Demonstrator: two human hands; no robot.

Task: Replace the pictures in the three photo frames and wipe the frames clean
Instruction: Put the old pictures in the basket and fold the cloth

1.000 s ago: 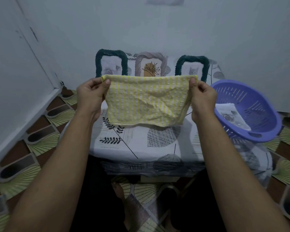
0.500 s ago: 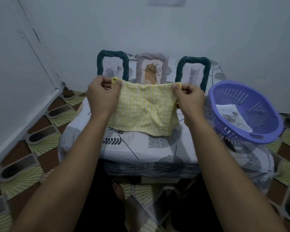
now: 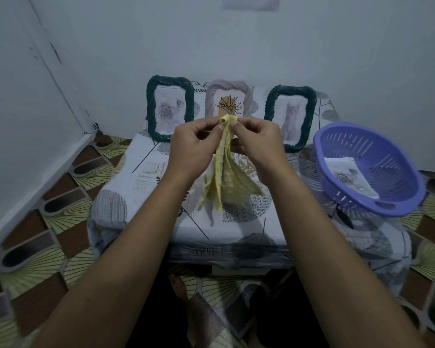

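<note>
Three woven photo frames stand upright along the back of a small cloth-covered table (image 3: 161, 172): a dark green frame (image 3: 170, 109) with roses at the left, a pale grey frame (image 3: 230, 96) with a plant drawing in the middle, and a dark green frame (image 3: 290, 114) with a cat at the right. My left hand (image 3: 194, 149) and my right hand (image 3: 258, 144) meet in front of the middle frame. Both pinch the top corners of a yellow checked cloth (image 3: 226, 182), which hangs folded in half above the table.
A purple plastic basket (image 3: 369, 169) sits at the table's right edge with printed pictures (image 3: 349, 177) inside it. White walls close in behind and at the left. Patterned floor tiles (image 3: 35, 234) surround the table. A bare foot shows below.
My hands have come together from spread apart, so the cloth went from stretched flat to folded in half and hanging down.
</note>
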